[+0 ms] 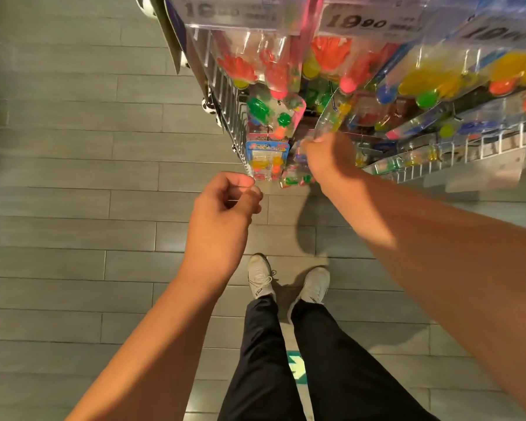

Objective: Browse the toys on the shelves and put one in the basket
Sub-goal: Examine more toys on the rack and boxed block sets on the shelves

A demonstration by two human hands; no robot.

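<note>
The right hand [325, 156] reaches toward twelve o'clock into the wire rack [231, 117] and pinches the lower edge of a clear toy pack [336, 117] hanging among other bright packs. The left hand [225, 205], at about eleven o'clock from the white shoes [260, 279], hangs over the gray floor [58, 177] with fingers curled, thumb against fingertips; whether it holds anything I cannot tell.

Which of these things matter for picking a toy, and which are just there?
Matter: right hand holding a clear toy packet; left hand; blue-topped toy card.
Just there: price tags; wire shelf rail; white shoes.
</note>
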